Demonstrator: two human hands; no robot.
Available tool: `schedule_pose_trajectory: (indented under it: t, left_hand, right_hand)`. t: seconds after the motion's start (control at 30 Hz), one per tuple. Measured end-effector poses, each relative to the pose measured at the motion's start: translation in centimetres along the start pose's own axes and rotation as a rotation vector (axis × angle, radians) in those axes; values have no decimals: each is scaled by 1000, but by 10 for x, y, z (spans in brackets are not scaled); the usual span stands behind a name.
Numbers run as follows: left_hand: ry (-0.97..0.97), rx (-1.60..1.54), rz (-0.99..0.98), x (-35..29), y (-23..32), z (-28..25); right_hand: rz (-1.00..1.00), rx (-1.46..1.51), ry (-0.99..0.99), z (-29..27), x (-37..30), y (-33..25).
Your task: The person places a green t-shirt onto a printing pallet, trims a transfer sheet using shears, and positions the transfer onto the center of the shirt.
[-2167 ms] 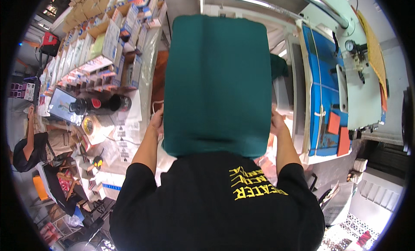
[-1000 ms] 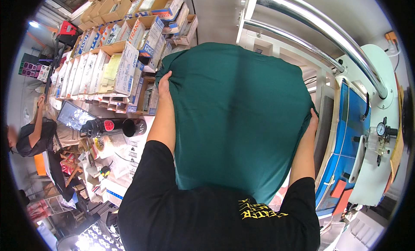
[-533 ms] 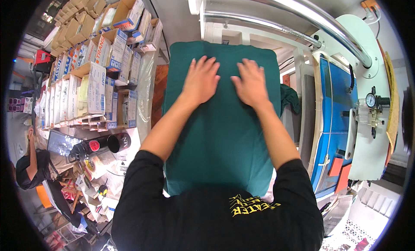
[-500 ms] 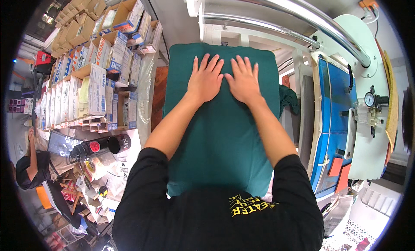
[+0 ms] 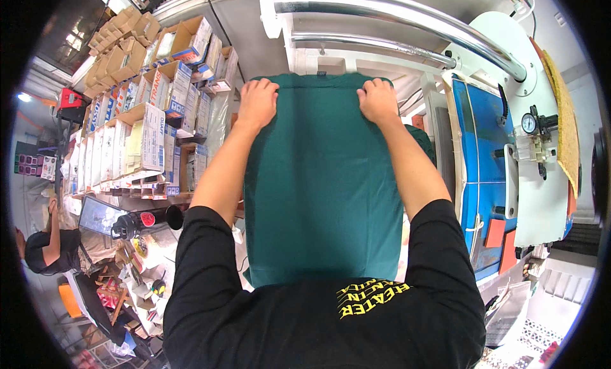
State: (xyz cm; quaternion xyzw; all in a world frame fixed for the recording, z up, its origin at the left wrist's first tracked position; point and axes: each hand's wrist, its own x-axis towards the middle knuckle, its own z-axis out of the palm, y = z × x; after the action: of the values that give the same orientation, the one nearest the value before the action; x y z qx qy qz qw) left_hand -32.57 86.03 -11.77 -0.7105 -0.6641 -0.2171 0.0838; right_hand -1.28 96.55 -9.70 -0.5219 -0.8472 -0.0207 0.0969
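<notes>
A dark green shirt lies spread over a flat board in front of me, its neckline and a small label at the far edge. My left hand is at the shirt's far left corner, its fingers curled round the cloth. At the far right corner my right hand grips the fabric in the same way, with bent fingers. Part of the shirt hangs down in folds beyond the right side of the board. The cloth between my hands is mostly smooth, with a faint crease line near the far edge.
Thick chrome bars of a machine cross beyond the shirt. To the right are a blue padded panel and a pressure gauge. Cardboard boxes are stacked at left, above a black cylinder. Another person is at far left.
My hands were lying flat on the middle of the shirt's far part. They have moved apart to its two far corners, and the fingers have closed on the cloth.
</notes>
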Motion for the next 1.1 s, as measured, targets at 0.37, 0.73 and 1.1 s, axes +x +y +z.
schedule_pose_trajectory:
  t: [0.37, 0.73, 1.1]
  left_hand:
    - [-264, -73, -223, 18, 17, -13]
    - [-261, -98, -362, -230, 130, -118]
    - [-203, -1763, -1216, -387, 40, -121]
  right_hand:
    - [65, 76, -203, -15, 5, -5]
    - [433, 391, -133, -52, -275, -7]
    - [1083, 2293, -10, -21, -446, 73]
